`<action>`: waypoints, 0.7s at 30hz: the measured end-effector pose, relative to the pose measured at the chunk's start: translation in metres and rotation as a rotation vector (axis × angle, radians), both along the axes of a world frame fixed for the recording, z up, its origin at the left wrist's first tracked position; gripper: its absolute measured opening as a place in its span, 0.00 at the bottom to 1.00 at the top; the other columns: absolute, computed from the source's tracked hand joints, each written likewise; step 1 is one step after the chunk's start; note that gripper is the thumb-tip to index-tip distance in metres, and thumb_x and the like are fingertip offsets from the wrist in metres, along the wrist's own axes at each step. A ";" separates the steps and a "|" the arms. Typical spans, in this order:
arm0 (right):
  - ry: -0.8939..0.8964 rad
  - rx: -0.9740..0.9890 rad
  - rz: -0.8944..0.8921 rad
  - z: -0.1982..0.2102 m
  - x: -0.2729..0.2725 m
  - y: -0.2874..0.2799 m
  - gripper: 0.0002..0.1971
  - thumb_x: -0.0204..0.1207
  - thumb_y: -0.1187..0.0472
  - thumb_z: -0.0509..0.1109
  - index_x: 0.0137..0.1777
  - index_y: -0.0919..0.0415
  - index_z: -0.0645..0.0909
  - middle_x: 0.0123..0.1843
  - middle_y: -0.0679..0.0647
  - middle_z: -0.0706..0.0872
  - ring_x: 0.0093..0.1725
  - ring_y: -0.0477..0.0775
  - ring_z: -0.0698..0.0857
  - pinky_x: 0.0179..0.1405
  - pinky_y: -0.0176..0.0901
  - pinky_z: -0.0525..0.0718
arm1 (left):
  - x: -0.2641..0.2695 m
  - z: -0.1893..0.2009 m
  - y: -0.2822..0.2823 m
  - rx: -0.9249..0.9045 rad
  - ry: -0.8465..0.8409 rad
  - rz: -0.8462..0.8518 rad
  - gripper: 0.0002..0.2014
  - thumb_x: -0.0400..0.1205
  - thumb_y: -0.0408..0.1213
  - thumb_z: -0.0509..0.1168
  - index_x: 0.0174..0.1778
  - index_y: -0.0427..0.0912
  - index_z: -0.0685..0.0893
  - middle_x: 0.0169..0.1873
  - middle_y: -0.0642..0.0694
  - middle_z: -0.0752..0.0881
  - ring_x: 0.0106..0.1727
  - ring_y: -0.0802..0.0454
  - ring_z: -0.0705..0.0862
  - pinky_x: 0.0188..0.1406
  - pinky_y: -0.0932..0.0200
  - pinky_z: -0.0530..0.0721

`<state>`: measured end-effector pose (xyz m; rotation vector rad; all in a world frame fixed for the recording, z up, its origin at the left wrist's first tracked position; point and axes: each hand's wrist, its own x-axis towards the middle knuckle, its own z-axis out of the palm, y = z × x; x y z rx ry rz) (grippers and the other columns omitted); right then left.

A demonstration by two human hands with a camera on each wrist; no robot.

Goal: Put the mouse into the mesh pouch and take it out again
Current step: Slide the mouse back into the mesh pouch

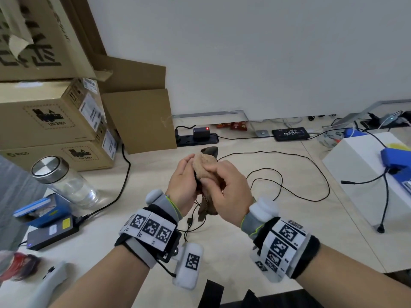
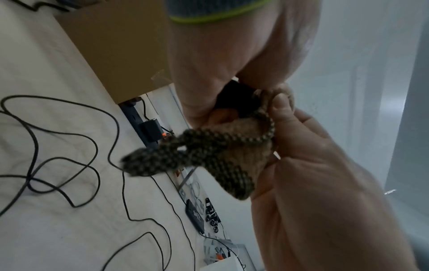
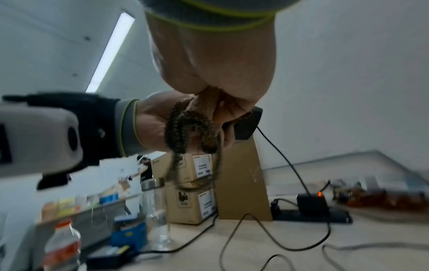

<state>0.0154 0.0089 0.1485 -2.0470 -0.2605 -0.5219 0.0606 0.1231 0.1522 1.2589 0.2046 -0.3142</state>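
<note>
I hold a tan mesh pouch [image 1: 202, 167] above the table between both hands. The dark wired mouse [image 1: 210, 150] sticks out of its far end, most of it hidden inside. My left hand [image 1: 186, 174] grips the pouch from the left, its thumb [image 2: 281, 103] pinching the rim. My right hand [image 1: 214, 174] curls over the pouch from the right. The pouch's dark patterned cords [image 2: 162, 157] dangle below my hands. In the right wrist view the mouse [image 3: 247, 124] shows past my right hand [image 3: 216, 73], its cable [image 3: 285, 161] dropping to the table.
The mouse cable [image 1: 289, 174] loops over the table at the right. Cardboard boxes [image 1: 55, 121] and a glass jar [image 1: 64, 181] stand at the left, a power strip [image 1: 198, 136] by the wall, a white box [image 1: 360, 174] at the right. A power bank [image 1: 53, 232] lies front left.
</note>
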 end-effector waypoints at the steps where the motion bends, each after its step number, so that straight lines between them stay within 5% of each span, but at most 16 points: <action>1: -0.018 -0.028 0.029 0.001 0.003 -0.004 0.11 0.74 0.65 0.72 0.56 0.56 0.84 0.48 0.37 0.81 0.49 0.32 0.77 0.53 0.24 0.73 | 0.000 0.001 0.001 0.012 -0.006 -0.010 0.16 0.89 0.41 0.52 0.68 0.38 0.76 0.40 0.40 0.87 0.35 0.48 0.83 0.31 0.55 0.79; 3: 0.015 0.002 -0.034 0.002 0.016 -0.014 0.11 0.75 0.64 0.71 0.54 0.50 0.84 0.51 0.32 0.82 0.52 0.31 0.78 0.55 0.28 0.75 | -0.002 0.001 0.003 0.033 -0.016 -0.028 0.17 0.90 0.40 0.50 0.68 0.36 0.76 0.32 0.43 0.78 0.24 0.51 0.72 0.25 0.58 0.67; 6: 0.144 0.168 -0.222 0.001 0.030 -0.022 0.05 0.77 0.57 0.67 0.50 0.48 0.81 0.50 0.48 0.86 0.50 0.44 0.83 0.52 0.39 0.79 | -0.007 0.003 0.003 -0.001 0.003 -0.082 0.17 0.89 0.40 0.49 0.68 0.41 0.77 0.35 0.42 0.75 0.23 0.52 0.70 0.23 0.60 0.65; 13: 0.015 0.139 -0.055 0.014 0.015 0.002 0.10 0.77 0.64 0.68 0.56 0.56 0.85 0.54 0.39 0.84 0.59 0.43 0.82 0.61 0.28 0.74 | -0.011 0.001 0.009 0.119 -0.102 -0.225 0.27 0.85 0.61 0.48 0.39 0.54 0.89 0.26 0.50 0.80 0.26 0.54 0.71 0.26 0.58 0.65; 17: 0.071 0.150 -0.192 0.016 0.035 -0.014 0.08 0.76 0.60 0.69 0.52 0.50 0.85 0.48 0.43 0.84 0.52 0.42 0.81 0.56 0.33 0.77 | -0.010 0.004 0.013 -0.049 0.028 -0.133 0.24 0.87 0.54 0.49 0.42 0.39 0.81 0.30 0.39 0.77 0.24 0.49 0.70 0.24 0.58 0.63; 21: 0.119 0.042 -0.201 0.018 0.034 -0.020 0.08 0.78 0.58 0.69 0.54 0.52 0.86 0.44 0.35 0.80 0.50 0.42 0.79 0.54 0.35 0.77 | -0.010 0.006 0.011 -0.136 0.101 -0.150 0.27 0.87 0.55 0.48 0.45 0.37 0.83 0.29 0.36 0.81 0.22 0.47 0.71 0.22 0.62 0.65</action>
